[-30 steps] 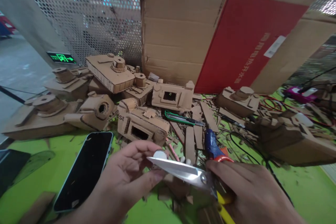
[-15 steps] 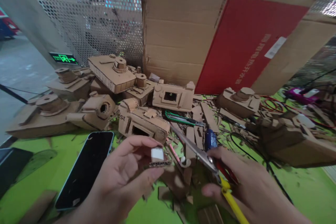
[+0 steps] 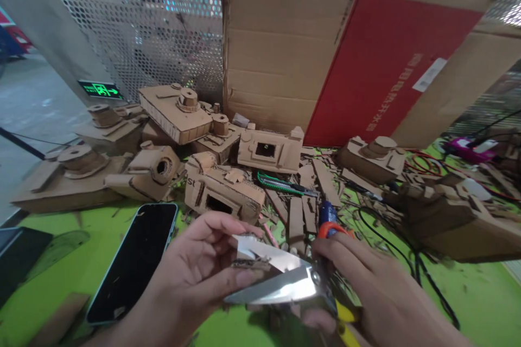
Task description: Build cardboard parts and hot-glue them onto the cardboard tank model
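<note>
A green worktop [image 3: 52, 276] strewn with brown cardboard scraps [image 3: 296, 217] stretched beneath both hands. The left grip [image 3: 199, 260] pinched a small brown corrugated-cardboard piece [image 3: 249, 263] between thumb and fingers, while just right of it the right grip [image 3: 358, 265] wrapped around orange-and-yellow-handled steel scissors [image 3: 280, 288], their blades parted about the piece. A black-screened phone [image 3: 132, 265] lay left of the left grip. Good control seemed to call for a steady pinch, thumb clear of the lower blade.
</note>
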Tool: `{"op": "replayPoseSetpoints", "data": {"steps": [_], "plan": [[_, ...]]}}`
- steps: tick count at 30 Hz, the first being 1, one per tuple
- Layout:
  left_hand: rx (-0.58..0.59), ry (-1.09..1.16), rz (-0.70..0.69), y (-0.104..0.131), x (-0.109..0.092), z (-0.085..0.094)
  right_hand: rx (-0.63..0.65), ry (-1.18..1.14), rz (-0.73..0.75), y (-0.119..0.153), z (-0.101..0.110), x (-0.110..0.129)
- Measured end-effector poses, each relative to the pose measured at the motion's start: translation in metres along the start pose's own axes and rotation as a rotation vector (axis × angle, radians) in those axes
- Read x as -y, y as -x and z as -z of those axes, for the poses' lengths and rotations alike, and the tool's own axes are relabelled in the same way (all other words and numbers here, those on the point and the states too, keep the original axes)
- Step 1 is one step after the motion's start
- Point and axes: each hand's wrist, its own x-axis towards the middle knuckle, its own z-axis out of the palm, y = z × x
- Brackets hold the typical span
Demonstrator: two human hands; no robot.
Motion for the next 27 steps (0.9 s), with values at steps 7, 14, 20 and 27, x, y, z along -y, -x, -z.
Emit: {"op": "replayPoseSetpoints", "data": {"steps": [7,14,20,27], "plan": [[-0.147,-0.068,0.051,0.001,0.004,-0.005,-0.045,0.014,-0.02,0.01,-0.002,-0.003],[-0.028,-0.132,0.053,0.0,0.006,0.005,-0.085,0.031,-0.04,0.019,-0.007,-0.006],[0.009,-0.202,0.021,0.001,0.001,0.003,-0.092,-0.073,-0.16,0.026,-0.006,-0.01],[-0.024,-0.176,-0.014,-0.002,0.0,0.0,-0.041,-0.08,-0.173,0.022,-0.003,-0.009]]}}
